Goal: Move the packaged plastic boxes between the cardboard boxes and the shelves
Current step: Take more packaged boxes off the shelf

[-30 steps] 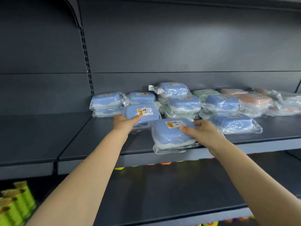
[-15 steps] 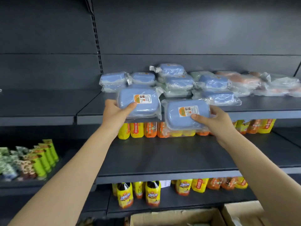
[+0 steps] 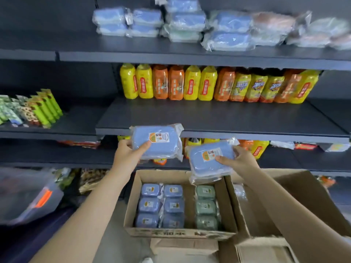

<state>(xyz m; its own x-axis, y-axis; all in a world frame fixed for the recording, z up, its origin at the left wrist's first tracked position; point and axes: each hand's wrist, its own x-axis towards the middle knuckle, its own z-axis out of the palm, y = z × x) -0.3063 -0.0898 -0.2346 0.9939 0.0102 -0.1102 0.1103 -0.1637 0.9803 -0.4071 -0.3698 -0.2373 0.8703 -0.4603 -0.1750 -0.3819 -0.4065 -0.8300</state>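
Note:
My left hand (image 3: 127, 155) grips a blue packaged plastic box (image 3: 156, 142) by its left end, held above the open cardboard box (image 3: 182, 233) on the floor. My right hand (image 3: 239, 161) grips a second blue packaged box (image 3: 207, 162) by its right end, over the carton's far right corner. Inside the carton lie two columns of blue packaged boxes (image 3: 161, 205) and one column of green ones (image 3: 206, 205). More wrapped blue, green and pink boxes (image 3: 190, 21) are piled on the top shelf (image 3: 171, 57).
Yellow and orange drink bottles (image 3: 209, 84) line the back of the middle shelf (image 3: 218, 132). Green snack packs (image 3: 32, 111) stand at the left. A second open carton (image 3: 281, 205) sits right of the first, a smaller carton (image 3: 264, 251) in front, a plastic bag (image 3: 28, 194) at the lower left.
Both hands lifted the two blue boxes off the top shelf and brought them down to just above the carton on the floor. My view tilted down with them.

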